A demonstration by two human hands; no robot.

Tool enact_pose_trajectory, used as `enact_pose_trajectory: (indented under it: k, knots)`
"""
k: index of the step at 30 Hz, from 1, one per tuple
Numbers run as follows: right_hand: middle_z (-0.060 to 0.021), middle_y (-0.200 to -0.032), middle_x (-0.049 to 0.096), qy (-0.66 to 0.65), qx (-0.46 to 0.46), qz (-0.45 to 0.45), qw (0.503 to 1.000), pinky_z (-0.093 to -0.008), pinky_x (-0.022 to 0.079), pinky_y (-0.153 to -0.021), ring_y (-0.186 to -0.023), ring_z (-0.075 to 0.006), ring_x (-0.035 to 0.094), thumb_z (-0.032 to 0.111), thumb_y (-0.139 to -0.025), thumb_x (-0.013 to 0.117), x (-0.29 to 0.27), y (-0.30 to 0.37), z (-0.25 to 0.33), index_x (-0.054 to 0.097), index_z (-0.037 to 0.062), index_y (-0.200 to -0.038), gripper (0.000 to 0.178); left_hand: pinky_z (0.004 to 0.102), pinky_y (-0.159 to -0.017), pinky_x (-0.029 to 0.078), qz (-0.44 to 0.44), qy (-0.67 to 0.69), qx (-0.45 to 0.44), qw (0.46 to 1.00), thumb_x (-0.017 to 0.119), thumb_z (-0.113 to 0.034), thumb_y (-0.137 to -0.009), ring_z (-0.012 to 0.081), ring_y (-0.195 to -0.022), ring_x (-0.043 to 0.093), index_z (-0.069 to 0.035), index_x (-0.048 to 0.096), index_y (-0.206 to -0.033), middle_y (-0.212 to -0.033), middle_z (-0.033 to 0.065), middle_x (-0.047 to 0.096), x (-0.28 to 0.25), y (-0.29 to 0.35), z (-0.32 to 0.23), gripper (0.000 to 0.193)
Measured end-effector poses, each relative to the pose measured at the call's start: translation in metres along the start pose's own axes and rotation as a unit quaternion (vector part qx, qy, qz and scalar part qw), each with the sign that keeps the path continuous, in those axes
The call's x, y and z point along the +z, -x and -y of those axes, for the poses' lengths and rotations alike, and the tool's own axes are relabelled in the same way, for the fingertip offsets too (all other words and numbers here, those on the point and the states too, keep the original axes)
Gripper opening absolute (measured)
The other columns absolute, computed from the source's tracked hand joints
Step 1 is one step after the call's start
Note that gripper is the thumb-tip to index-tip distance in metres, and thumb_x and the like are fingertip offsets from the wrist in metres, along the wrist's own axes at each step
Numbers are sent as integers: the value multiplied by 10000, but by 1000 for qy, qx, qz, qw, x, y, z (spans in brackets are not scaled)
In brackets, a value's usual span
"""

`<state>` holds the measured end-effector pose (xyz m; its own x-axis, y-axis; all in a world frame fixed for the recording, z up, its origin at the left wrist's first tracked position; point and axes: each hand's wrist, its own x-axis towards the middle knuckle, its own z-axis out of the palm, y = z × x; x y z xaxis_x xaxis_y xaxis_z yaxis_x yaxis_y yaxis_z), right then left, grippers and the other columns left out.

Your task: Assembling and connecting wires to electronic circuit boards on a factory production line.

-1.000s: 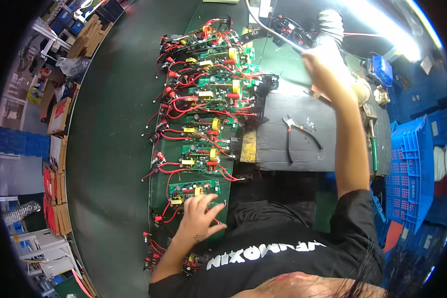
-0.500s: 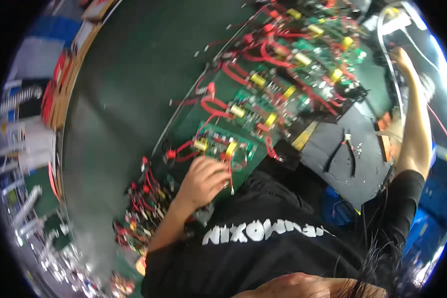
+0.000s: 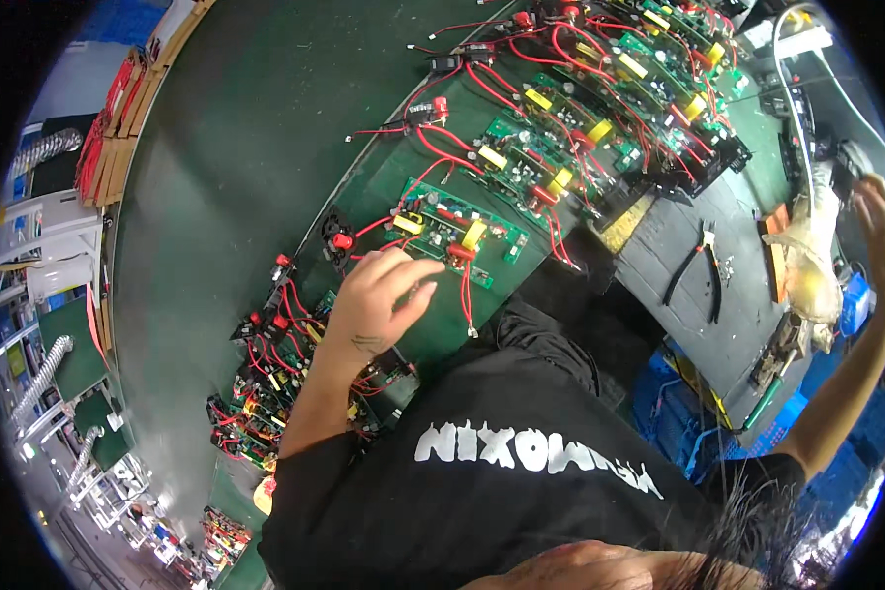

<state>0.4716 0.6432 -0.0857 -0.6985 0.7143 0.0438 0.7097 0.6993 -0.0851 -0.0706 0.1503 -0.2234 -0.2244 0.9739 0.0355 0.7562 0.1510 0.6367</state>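
Note:
A green circuit board [image 3: 442, 224] with yellow and red parts lies in front of me. My left hand [image 3: 379, 295] is at its near left edge, fingers loosely bent, thumb and forefinger apart with nothing visible between them. Red wires [image 3: 468, 295] with metal ends hang off the board close to those fingers. A black piece with a red terminal [image 3: 341, 241] is wired to the board's left. At the far right my right hand [image 3: 873, 206] is raised beside a dark object [image 3: 849, 162]; its fingers are small and unclear there.
Several similar boards [image 3: 546, 162] run toward the upper right. More wired parts [image 3: 285, 359] are heaped left of my forearm. Black-handled cutters [image 3: 698, 270] lie on a grey board [image 3: 718, 231]. Blue crates [image 3: 678, 413] stand below it. A green-handled tool [image 3: 769, 398] is at right.
My left hand has drawn slightly left and up, its thumb and forefinger now apart. My right hand has swung outward to the right and down. The view has shifted a little.

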Motion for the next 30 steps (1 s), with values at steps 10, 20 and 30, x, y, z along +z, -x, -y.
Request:
enact_pose_trajectory:
  k: [10,20,30]
  knots:
    - [-112,-980,529,-798,-183,-66,571,-501,489,-687,-775,-313,597,309,-800,892,115,194,182,652,-1,-1025,452,369,-801,540,-4,-139,-52,989,725,-58,-874,275,-902,649,-103,713,-1176,-1048,89,627,-8,-20,10,305]
    - [-54,-958,469,-950,232,74,196,-316,487,-668,-819,-166,467,685,-907,634,220,203,399,572,84,-1123,641,386,-864,531,130,-113,182,968,715,-63,-791,277,-1034,638,-73,701,-934,-1114,63,653,35,-8,-21,144]
    - [-75,-1105,527,-905,296,15,305,-355,535,-790,-1013,-207,566,154,-814,802,232,166,413,489,153,-1300,578,397,-740,524,118,-88,243,959,772,-13,-729,273,-880,627,-38,591,-803,-971,55,642,53,-16,-10,197]
